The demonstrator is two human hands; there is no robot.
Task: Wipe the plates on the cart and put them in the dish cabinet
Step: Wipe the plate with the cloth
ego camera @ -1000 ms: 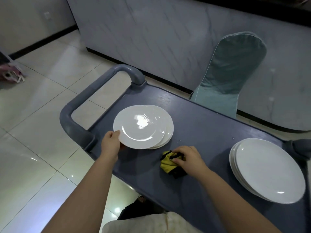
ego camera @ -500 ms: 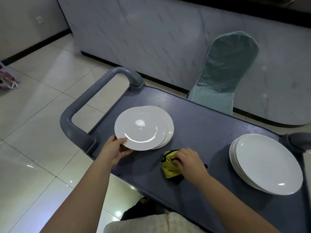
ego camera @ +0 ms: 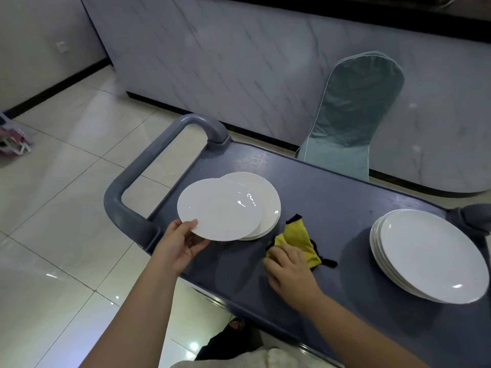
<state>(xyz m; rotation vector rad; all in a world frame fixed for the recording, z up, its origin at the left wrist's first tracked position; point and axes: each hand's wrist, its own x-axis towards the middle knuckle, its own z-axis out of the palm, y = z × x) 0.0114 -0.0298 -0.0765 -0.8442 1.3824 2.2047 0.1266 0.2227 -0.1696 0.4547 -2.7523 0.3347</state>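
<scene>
A grey-blue cart [ego camera: 332, 197] stands in front of me. My left hand [ego camera: 182, 243] grips the near rim of a white plate [ego camera: 218, 209], thumb on top, lifting it off a small stack of white plates [ego camera: 268, 205] at the cart's left. My right hand [ego camera: 288, 269] lies on a yellow cloth with black edging [ego camera: 299, 239] in the middle of the cart, fingers curled on its near part. A second stack of larger white plates [ego camera: 427, 253] sits at the cart's right end. No dish cabinet is in view.
The cart's curved handle [ego camera: 148, 168] juts out at the left. A chair with a teal cover [ego camera: 350, 112] stands behind the cart against a marbled grey counter [ego camera: 239, 65]. Glossy tiled floor lies to the left, with a pink bag [ego camera: 12, 140] at the far left edge.
My left hand has raised the top plate and drawn it left and toward me off the stack. My right hand has shifted on the cloth, which now lies more spread out.
</scene>
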